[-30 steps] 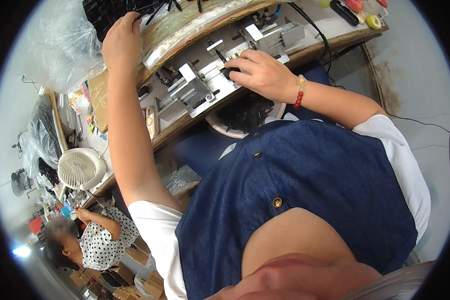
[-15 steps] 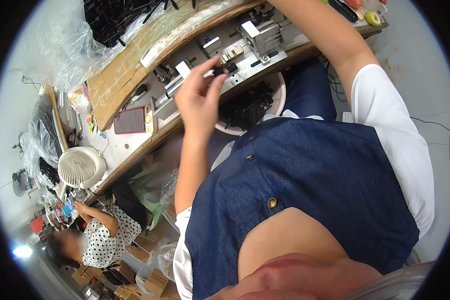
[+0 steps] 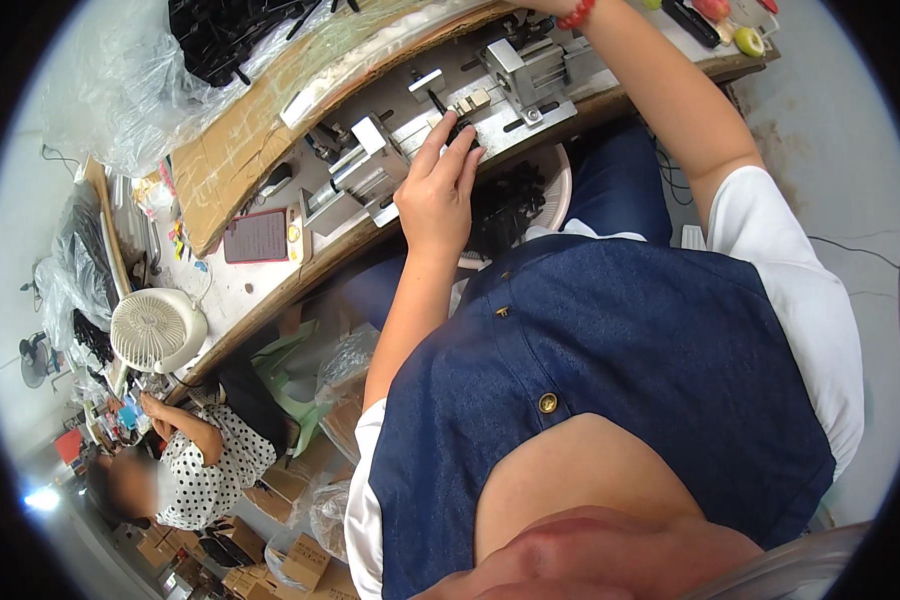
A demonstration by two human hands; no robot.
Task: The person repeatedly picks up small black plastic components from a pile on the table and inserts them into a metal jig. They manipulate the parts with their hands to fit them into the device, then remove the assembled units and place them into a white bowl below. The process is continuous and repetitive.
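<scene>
Cluttered and long, the workbench (image 3: 270,285) runs diagonally across the upper view, carrying a metal fixture plate (image 3: 440,110) with two clamp blocks, one to your left (image 3: 365,165) and one to your right (image 3: 525,70). Your left hand (image 3: 435,190) rests at the near edge of the plate, fingers (image 3: 448,140) drawn together and pointing into the gap between the blocks, where a small dark part (image 3: 462,128) sits just beside a brass-coloured stop (image 3: 473,100); whether the fingertips pinch the part or only touch it cannot be told. Your right hand is out of view beyond the upper rim; only the wrist with its red bead bracelet (image 3: 575,12) shows, so its state cannot be told. To seat the part well, keep the fingertips low and square to the slot, press the part flat against the stop, and keep the fingers out from between the block faces. A bowl of dark parts (image 3: 560,195) sits below the bench edge just beside your left wrist, well placed for the next pick. A red phone (image 3: 257,236) and a small white fan (image 3: 155,330) lie farther left, well apart from the fixture.
</scene>
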